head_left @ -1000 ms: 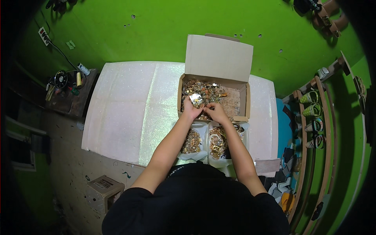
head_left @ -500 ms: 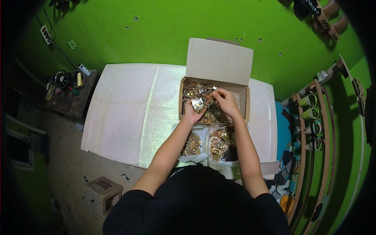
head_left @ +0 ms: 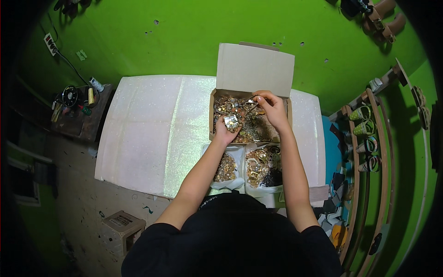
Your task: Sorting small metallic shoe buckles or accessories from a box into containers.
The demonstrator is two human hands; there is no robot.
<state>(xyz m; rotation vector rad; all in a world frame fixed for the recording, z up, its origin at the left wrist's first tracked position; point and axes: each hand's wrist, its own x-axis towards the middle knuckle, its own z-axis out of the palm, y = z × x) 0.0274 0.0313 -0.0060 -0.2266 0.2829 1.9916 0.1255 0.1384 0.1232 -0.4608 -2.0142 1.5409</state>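
Note:
An open cardboard box, its lid raised against the wall, holds a heap of small gold, silver and dark metal fittings. Over its left part my left hand is cupped around a handful of fittings, with a shiny square silver buckle on top. My right hand, higher and to the right, is closed in a pinch at the fingertips. A thin dark piece seems to hang from that pinch; its kind is too small to make out.
Before the box stand two lined tubs: the left one with small brassy pieces, the right one with buckles, rings and dark bits. All rest on a glittery white tabletop. A wooden rack with sandals stands right.
My right hand has risen up and away from my left hand, still pinched. My left hand stays nearly in place with its handful. The view has shifted slightly.

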